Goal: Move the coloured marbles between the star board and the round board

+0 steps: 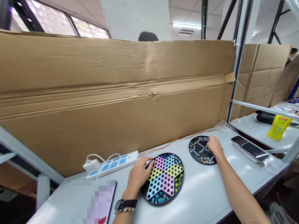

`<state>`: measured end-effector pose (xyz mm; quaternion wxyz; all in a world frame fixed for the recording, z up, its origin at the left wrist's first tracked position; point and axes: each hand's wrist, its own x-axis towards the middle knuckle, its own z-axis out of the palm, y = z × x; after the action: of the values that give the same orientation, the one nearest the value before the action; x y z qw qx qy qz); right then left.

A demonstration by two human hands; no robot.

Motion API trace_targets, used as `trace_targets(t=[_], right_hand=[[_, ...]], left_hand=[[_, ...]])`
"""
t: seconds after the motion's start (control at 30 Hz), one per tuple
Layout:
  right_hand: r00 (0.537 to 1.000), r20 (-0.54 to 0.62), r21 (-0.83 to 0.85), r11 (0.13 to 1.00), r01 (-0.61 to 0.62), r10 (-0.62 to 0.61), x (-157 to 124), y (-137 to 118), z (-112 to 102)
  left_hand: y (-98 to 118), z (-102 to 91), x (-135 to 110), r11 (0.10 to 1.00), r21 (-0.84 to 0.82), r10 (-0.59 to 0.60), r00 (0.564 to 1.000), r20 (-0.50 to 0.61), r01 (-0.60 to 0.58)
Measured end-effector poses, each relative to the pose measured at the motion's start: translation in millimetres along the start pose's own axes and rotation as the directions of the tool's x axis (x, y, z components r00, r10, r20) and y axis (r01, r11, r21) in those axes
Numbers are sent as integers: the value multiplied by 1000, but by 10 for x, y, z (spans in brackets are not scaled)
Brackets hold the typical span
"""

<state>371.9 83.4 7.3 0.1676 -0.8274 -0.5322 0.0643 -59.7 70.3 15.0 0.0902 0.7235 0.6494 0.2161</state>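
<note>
A round black Chinese checkers board (pixel 166 178) with a star of pink, yellow and blue fields lies on the grey table in front of me. Marbles sit in its rim pockets. My left hand (pixel 139 175) rests on the board's left edge, fingers curled over the rim. A watch and a bead bracelet are on that wrist. Further right lies a second round black board (pixel 200 153) with white holes and a few coloured marbles. My right hand (pixel 214 145) reaches over its right part, fingers bent down on it; whether they pinch a marble I cannot see.
A white power strip (pixel 112 162) with a plugged charger lies at the back left, and thin coloured wires run along the cardboard wall (pixel 116 93). A phone (pixel 249 148) lies at the right, a yellow bottle (pixel 279 127) on the neighbouring table. Blurred papers sit at the front left.
</note>
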Motion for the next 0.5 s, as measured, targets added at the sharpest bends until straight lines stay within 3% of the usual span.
trace_targets(t=[0.27, 0.5], right_hand=[[986, 99, 11, 991, 136, -136, 206, -438, 134], [969, 129, 42, 977, 208, -212, 221, -472, 228]], left_hand=[[6, 20, -11, 1000, -4, 20, 1000, -8, -20], [-20, 47, -7, 1000, -1, 18, 1000, -16, -18]])
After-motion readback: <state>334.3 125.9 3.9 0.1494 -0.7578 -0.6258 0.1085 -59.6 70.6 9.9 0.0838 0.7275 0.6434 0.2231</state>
